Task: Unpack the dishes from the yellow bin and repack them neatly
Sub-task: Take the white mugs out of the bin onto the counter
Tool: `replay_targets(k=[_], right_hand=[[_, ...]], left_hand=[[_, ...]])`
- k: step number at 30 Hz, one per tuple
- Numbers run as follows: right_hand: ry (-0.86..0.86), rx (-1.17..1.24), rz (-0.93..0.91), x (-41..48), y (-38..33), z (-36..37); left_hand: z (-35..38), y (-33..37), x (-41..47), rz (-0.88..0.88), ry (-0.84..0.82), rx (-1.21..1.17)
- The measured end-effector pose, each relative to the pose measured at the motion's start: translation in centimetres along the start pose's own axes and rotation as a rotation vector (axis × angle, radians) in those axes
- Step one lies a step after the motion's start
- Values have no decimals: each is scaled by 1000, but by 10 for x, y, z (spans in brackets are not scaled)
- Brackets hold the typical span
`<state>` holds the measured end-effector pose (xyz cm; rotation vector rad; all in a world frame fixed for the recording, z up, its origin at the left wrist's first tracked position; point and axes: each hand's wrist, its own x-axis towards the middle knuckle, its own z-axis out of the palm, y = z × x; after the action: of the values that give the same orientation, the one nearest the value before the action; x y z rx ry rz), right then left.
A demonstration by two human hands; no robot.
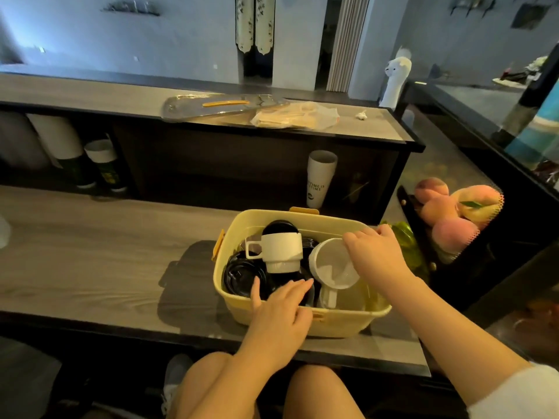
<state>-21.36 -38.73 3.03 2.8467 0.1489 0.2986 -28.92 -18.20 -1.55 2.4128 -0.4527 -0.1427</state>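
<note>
The yellow bin (pixel 332 323) stands on the wooden counter, close to its front edge. Inside lie black dishes (pixel 242 275), an upside-down stack of white mugs (pixel 282 252) and a tilted white cup (pixel 329 264) with its mouth facing me. My left hand (pixel 279 313) reaches over the near rim, fingers extended onto the black dishes. My right hand (pixel 373 252) is at the right side of the bin, its fingers curled over the rim of the tilted white cup.
A net bag of peaches (pixel 453 213) and a green object (pixel 406 240) sit right of the bin. A paper cup stack (pixel 320 179) stands behind it. The clear bin lid (pixel 223 107) lies on the raised shelf. Bare counter (pixel 90 252) extends left.
</note>
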Motion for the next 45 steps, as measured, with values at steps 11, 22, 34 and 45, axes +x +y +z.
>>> replay_targets(k=[11,22,34,45], right_hand=[[81,203,-227,30,-28,-68],[-168,1029,9,58,-70,-64],[-241,985,469,57,-128,12],[298,1310,188,75,-139,-41]], left_hand=[[-41,-10,41,111,318,-81],[-106,-66,20,-62,802,-518],[-101,-172,17,-348,810,-488],[-79,-239,70,-331,620,-559]])
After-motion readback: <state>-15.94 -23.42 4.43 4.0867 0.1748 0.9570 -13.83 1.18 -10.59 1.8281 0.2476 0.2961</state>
